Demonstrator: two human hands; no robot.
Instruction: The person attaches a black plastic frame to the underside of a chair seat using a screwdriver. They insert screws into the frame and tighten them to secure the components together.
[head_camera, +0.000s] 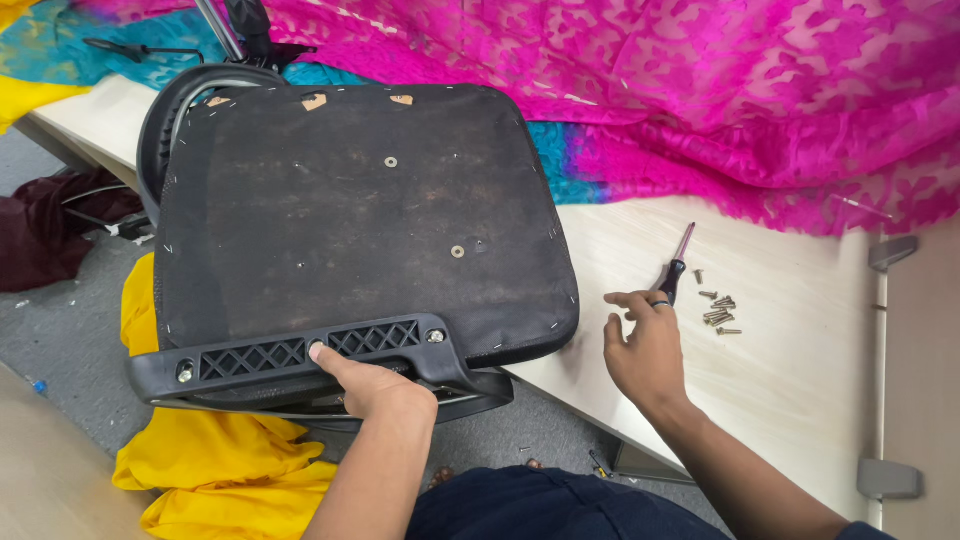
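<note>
Head view: upturned black chair seat (360, 220) overhangs a pale desk (800, 370) above grey floor (60, 330). Left hand (375, 385) presses its bracket (310, 355), index finger out; right hand (645, 350) rests open beside a screwdriver (676, 268) and screws (718, 312).

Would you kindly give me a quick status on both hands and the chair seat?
Left hand fingertip on black plastic bracket of upturned black chair seat. Right hand open, near pink-handled screwdriver and loose metal screws. Nothing between.

I see a pale wooden desk (800, 330) carrying an upturned black chair seat (360, 220) that overhangs its near edge. To the right of the seat lie a screwdriver (676, 268) with a pink shaft and a small heap of screws (718, 310) just beside it. Pink and teal cloth (700, 90) covers the far side. Below, the grey floor (60, 330) holds yellow cloth (220, 470) and dark maroon cloth (50, 230).
</note>
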